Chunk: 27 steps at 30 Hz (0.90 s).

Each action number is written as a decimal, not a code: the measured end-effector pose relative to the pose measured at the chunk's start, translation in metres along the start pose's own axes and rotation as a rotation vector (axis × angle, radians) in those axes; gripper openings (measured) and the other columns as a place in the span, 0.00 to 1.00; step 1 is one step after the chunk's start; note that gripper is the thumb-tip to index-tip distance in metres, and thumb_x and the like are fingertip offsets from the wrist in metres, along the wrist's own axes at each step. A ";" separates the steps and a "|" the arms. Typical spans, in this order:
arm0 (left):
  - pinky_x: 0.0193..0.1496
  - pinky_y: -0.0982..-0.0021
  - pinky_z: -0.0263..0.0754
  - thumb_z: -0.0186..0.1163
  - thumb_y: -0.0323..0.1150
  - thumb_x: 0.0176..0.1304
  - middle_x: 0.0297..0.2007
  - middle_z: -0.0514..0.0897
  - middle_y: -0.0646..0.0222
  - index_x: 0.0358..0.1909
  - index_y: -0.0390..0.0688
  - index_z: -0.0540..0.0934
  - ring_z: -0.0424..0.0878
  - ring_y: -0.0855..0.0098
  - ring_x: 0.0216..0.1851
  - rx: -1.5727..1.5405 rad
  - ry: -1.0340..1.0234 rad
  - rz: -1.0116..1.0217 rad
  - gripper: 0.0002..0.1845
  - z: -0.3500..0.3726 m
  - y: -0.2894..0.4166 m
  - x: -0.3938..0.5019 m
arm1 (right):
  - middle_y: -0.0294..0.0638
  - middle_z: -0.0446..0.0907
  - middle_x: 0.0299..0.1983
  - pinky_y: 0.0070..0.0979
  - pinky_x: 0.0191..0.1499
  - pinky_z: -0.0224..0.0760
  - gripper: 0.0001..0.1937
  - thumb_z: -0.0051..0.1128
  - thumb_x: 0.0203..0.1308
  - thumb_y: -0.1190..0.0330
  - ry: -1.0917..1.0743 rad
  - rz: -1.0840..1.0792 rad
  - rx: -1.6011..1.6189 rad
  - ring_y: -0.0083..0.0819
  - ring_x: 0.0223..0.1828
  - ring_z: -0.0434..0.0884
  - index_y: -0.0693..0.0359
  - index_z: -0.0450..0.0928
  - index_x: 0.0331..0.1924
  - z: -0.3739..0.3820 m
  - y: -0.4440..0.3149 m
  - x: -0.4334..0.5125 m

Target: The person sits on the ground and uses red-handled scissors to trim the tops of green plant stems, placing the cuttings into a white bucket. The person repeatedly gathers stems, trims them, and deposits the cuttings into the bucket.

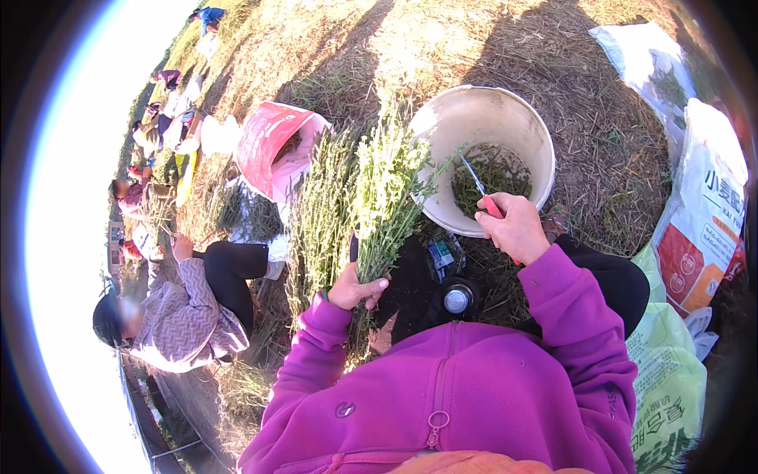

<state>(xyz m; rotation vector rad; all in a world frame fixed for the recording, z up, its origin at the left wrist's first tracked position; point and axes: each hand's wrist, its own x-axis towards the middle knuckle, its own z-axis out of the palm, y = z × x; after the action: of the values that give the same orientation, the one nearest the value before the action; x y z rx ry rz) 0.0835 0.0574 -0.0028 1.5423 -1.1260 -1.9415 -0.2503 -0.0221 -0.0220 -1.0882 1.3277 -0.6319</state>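
My left hand point(359, 288) grips the lower stems of a bunch of green leafy plants point(388, 195), whose tops spread up and towards the bucket. My right hand point(514, 227) holds red-handled scissors point(492, 207) with their blades pointing up and left over the bucket's opening. Whether the blades are parted I cannot tell. A white plastic bucket point(542, 148) stands in front of me, with cut green plant bits point(494, 178) in its bottom. Left of the held bunch, more cut stalks point(323, 219) lie in a thick heap.
A pink and white sack point(254, 142) stands open at left, near a seated person point(183, 326). A dark bottle with a silvery cap point(458, 300) is between my legs. Printed woven sacks point(699, 219) and a pale green sack point(669, 367) lie at right. Several people work farther off.
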 end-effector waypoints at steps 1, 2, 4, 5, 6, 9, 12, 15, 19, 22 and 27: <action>0.20 0.74 0.68 0.66 0.28 0.64 0.19 0.76 0.69 0.42 0.35 0.76 0.72 0.76 0.14 0.010 0.005 0.006 0.11 -0.001 0.001 -0.001 | 0.42 0.82 0.27 0.25 0.30 0.75 0.18 0.63 0.58 0.67 -0.004 0.006 0.013 0.24 0.25 0.81 0.70 0.80 0.49 -0.002 0.000 -0.001; 0.20 0.74 0.68 0.66 0.28 0.64 0.19 0.76 0.69 0.42 0.35 0.76 0.72 0.76 0.14 0.020 0.010 0.012 0.10 -0.001 0.001 -0.002 | 0.42 0.82 0.27 0.25 0.31 0.75 0.19 0.62 0.59 0.67 -0.036 0.015 0.090 0.24 0.26 0.81 0.70 0.79 0.51 -0.003 0.004 -0.001; 0.19 0.74 0.68 0.66 0.28 0.64 0.19 0.76 0.69 0.42 0.35 0.77 0.72 0.76 0.14 0.032 0.014 0.020 0.10 -0.002 0.001 -0.003 | 0.40 0.82 0.29 0.24 0.31 0.75 0.20 0.61 0.59 0.68 -0.099 0.033 0.243 0.24 0.26 0.80 0.71 0.77 0.53 -0.006 0.012 0.000; 0.19 0.74 0.67 0.66 0.28 0.64 0.19 0.76 0.69 0.42 0.35 0.77 0.72 0.76 0.14 0.034 0.015 0.023 0.10 -0.003 0.001 -0.004 | 0.40 0.81 0.29 0.23 0.31 0.74 0.21 0.61 0.59 0.68 -0.149 0.033 0.301 0.24 0.26 0.80 0.72 0.76 0.54 -0.007 0.014 0.000; 0.19 0.74 0.67 0.66 0.28 0.64 0.19 0.76 0.69 0.42 0.35 0.77 0.72 0.76 0.14 0.035 0.016 0.025 0.10 -0.003 0.000 -0.005 | 0.40 0.81 0.30 0.22 0.31 0.74 0.21 0.61 0.60 0.69 -0.201 0.034 0.357 0.24 0.26 0.80 0.72 0.75 0.55 -0.007 0.013 -0.002; 0.20 0.75 0.67 0.66 0.27 0.64 0.19 0.77 0.69 0.42 0.35 0.77 0.72 0.77 0.14 0.025 0.025 -0.007 0.09 -0.004 -0.003 -0.007 | 0.42 0.81 0.31 0.20 0.30 0.72 0.21 0.60 0.60 0.70 -0.268 0.017 0.442 0.24 0.26 0.79 0.72 0.74 0.56 -0.004 0.013 0.001; 0.19 0.74 0.68 0.67 0.29 0.63 0.19 0.76 0.68 0.42 0.33 0.77 0.73 0.75 0.14 0.057 0.009 -0.003 0.12 0.001 0.001 -0.009 | 0.42 0.80 0.29 0.19 0.27 0.69 0.19 0.60 0.60 0.72 -0.260 0.026 0.427 0.22 0.24 0.77 0.73 0.75 0.54 0.000 0.008 0.004; 0.19 0.74 0.67 0.67 0.30 0.63 0.18 0.76 0.68 0.42 0.32 0.77 0.73 0.75 0.14 0.069 0.009 -0.002 0.12 0.000 -0.002 -0.011 | 0.40 0.79 0.26 0.19 0.23 0.65 0.16 0.59 0.60 0.73 -0.247 0.040 0.389 0.20 0.19 0.73 0.73 0.76 0.50 -0.002 0.002 0.001; 0.20 0.74 0.66 0.67 0.30 0.63 0.18 0.76 0.68 0.41 0.31 0.77 0.73 0.76 0.14 0.058 0.022 0.004 0.13 0.001 0.001 -0.010 | 0.38 0.78 0.23 0.18 0.19 0.62 0.13 0.59 0.60 0.74 -0.151 0.036 0.385 0.18 0.16 0.70 0.72 0.77 0.47 -0.004 -0.003 -0.006; 0.22 0.74 0.67 0.66 0.34 0.64 0.17 0.76 0.68 0.42 0.31 0.76 0.73 0.76 0.16 0.093 0.011 0.012 0.15 0.000 0.003 -0.010 | 0.38 0.79 0.27 0.19 0.26 0.68 0.13 0.58 0.61 0.75 -0.139 -0.039 0.434 0.19 0.23 0.75 0.71 0.77 0.48 -0.005 0.001 -0.004; 0.29 0.74 0.69 0.62 0.44 0.69 0.24 0.77 0.67 0.47 0.32 0.74 0.74 0.76 0.21 0.169 -0.057 0.122 0.22 -0.002 0.000 -0.011 | 0.39 0.81 0.35 0.21 0.37 0.72 0.19 0.61 0.60 0.75 -0.103 -0.156 0.614 0.21 0.32 0.78 0.68 0.75 0.56 0.002 -0.008 -0.007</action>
<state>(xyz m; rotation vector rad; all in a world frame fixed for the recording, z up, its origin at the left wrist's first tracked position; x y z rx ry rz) 0.0884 0.0647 0.0041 1.4713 -1.4070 -1.8606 -0.2485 -0.0184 -0.0119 -0.7073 0.8728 -1.0049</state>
